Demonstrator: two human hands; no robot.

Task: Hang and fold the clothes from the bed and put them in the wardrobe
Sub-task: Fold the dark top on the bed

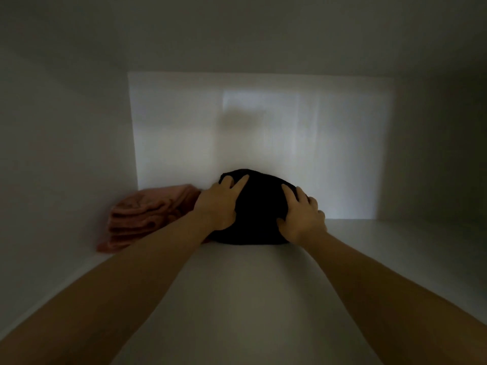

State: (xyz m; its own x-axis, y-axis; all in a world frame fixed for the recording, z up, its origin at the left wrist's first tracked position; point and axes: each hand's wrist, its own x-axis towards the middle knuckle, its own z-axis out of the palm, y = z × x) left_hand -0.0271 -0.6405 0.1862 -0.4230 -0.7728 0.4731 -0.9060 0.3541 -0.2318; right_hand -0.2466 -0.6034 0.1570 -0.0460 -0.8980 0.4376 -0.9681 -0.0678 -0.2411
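Observation:
A folded black garment (pixel 257 209) sits as a rounded bundle on the white wardrobe shelf (pixel 237 299), near the back wall. My left hand (pixel 220 202) lies on its left side, fingers spread over the top and thumb against the front. My right hand (pixel 300 214) covers its right side the same way, fingers draped over the cloth. Both arms reach deep into the compartment. A folded pink garment (pixel 143 216) lies stacked just left of the black one, against the left wall.
The compartment is dim, closed in by a left side wall (pixel 66 167), a right side wall (pixel 434 154) and a pale back panel (pixel 263 127). Bare shelf stretches to the right of the black bundle and in front of it.

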